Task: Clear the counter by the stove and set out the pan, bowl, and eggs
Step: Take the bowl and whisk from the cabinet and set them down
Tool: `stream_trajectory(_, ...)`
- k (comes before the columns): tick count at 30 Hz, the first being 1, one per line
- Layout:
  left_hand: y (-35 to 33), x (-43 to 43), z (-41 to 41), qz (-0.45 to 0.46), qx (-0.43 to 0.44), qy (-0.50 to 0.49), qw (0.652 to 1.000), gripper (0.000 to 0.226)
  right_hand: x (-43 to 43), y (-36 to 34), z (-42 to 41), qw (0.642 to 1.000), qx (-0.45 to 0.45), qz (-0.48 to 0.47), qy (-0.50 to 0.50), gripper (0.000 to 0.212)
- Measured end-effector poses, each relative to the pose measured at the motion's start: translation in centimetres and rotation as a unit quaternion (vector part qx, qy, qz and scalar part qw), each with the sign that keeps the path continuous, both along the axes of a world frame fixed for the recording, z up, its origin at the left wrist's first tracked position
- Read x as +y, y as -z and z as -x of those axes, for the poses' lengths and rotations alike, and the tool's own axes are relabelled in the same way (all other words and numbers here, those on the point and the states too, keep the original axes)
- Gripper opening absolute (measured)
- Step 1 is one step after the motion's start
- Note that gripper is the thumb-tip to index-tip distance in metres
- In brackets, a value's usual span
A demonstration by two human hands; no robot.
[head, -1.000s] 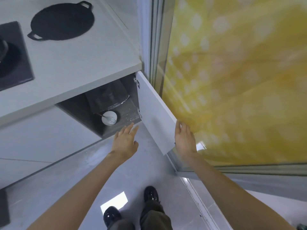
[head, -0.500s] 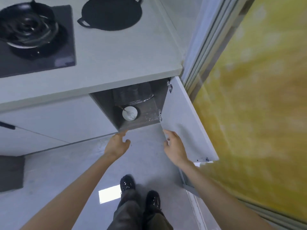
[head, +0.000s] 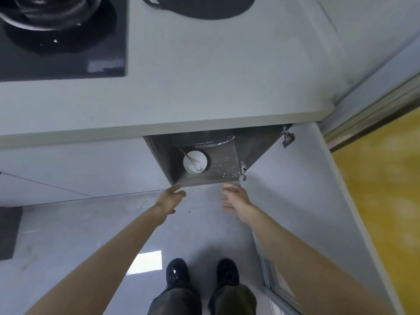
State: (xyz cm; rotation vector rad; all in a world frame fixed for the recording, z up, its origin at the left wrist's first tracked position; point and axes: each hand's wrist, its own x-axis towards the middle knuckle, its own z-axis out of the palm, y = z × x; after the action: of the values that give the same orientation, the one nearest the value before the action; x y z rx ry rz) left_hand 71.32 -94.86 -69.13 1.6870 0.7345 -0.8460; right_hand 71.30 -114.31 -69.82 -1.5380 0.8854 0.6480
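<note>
1. One round white bowl (head: 200, 155) stands mouth up on the bottom shelf of one open, dark-lined cabinet (head: 223, 162) under the table (head: 204, 76), towards the cabinet's left side.
2. One thin metal wire whisk (head: 196, 165) lies in the bowl. Its long axis is slanted, with the wire head low and to the right and the handle pointing up-left over the rim.
3. One flat, round, matte black pan (head: 204, 7) rests on the pale, smooth table, to the right of the glossy black stove (head: 68, 62). The frame cuts off its top.
4. Two hands reach for the cabinet's front edge.
   - The left hand (head: 171, 197) has straight fingers and is empty. Whether it touches the edge cannot be told.
   - The right hand (head: 235, 197) is blurred, loosely spread and empty.
5. One flat pale door (head: 295, 201) stands swung open to the right on two metal hinges.
</note>
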Motion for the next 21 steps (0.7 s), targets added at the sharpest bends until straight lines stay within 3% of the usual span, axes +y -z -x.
stream_trajectory(10, 18.9, 0.0, -6.1, 0.087, 0.003, -0.147, 0.985, 0.038, 0.8, 16.9, -8.1, 1.000, -0.011, -0.016, -0.019, 0.032)
stream_trajectory(16, 27.9, -0.5, -8.2, 0.120, -0.012, -0.162, 0.979, 0.045, 1.0, 28.3, -11.1, 0.984, -0.135, 0.087, -0.077, 0.030)
stream_trajectory(21, 34.5, -0.5, -11.2, 0.134, -0.042, -0.198, 0.970, 0.059, 2.0, 36.3, -14.4, 0.977, -0.174, 0.082, -0.089, 0.027)
